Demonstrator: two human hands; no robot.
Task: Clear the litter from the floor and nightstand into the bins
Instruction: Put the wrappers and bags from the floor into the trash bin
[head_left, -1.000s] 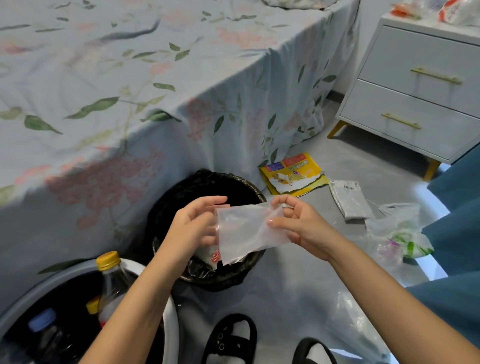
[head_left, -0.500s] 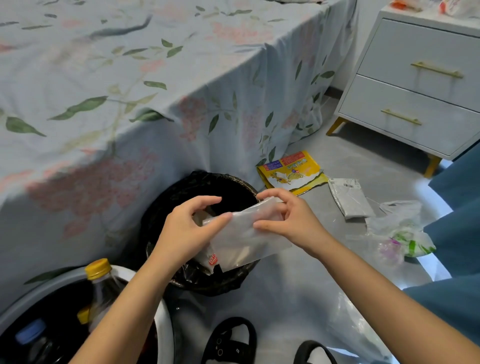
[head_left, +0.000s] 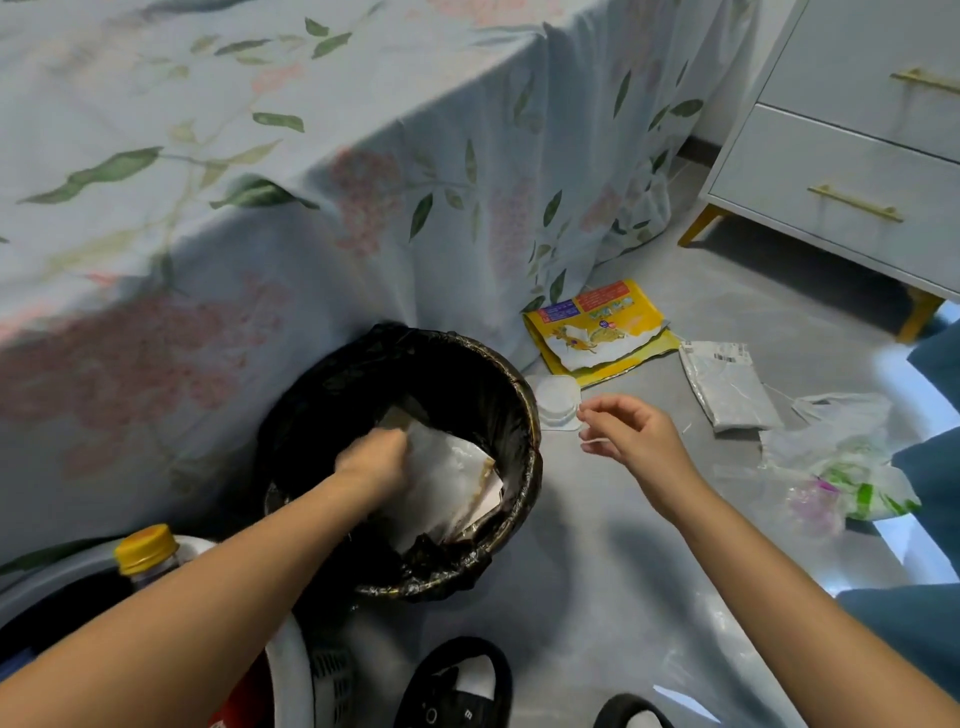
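Pressing into the round bin lined with black plastic (head_left: 524, 415), the left hand (head_left: 371, 460) has its fingers curled down on the clear crumpled plastic bag (head_left: 447, 483); whether it grips the bag or only pushes it cannot be told, since the fingertips are hidden. The bag lies inside the bin, on its right side, over what looks like paper litter; one edge rides up against the liner near the rim.

The right hand (head_left: 631, 434) hangs above the grey floor (head_left: 649, 571) just right of the bin, fingers loosely spread and holding nothing.

Litter on the floor, judged outstanding:
- yellow torn printed packet (head_left: 597, 325), far of the bin, beside the floral bedcover (head_left: 260, 182);
- clear shallow plastic lid (head_left: 558, 402), just beside the bin's right rim;
- grey folded mailer pouch (head_left: 727, 387), further right;
- thin white plastic bag with green and purple print (head_left: 852, 478), at the right.

The white two-drawer nightstand (head_left: 857, 171) stands at far right; its top is out of view, so any litter there cannot be confirmed.

Risks, as judged:
- springy film may rebound and slide over the rim on release, the raised edge being the likely cause;
- a hard downward push could drag the loose liner off the rim;
- the near-left white-rimmed bin (head_left: 288, 670), holding a yellow-capped bottle (head_left: 145, 548), suggests sorting; soft film dropped there would be misfiled;
- the clear lid may be overlooked, being pale against the floor.
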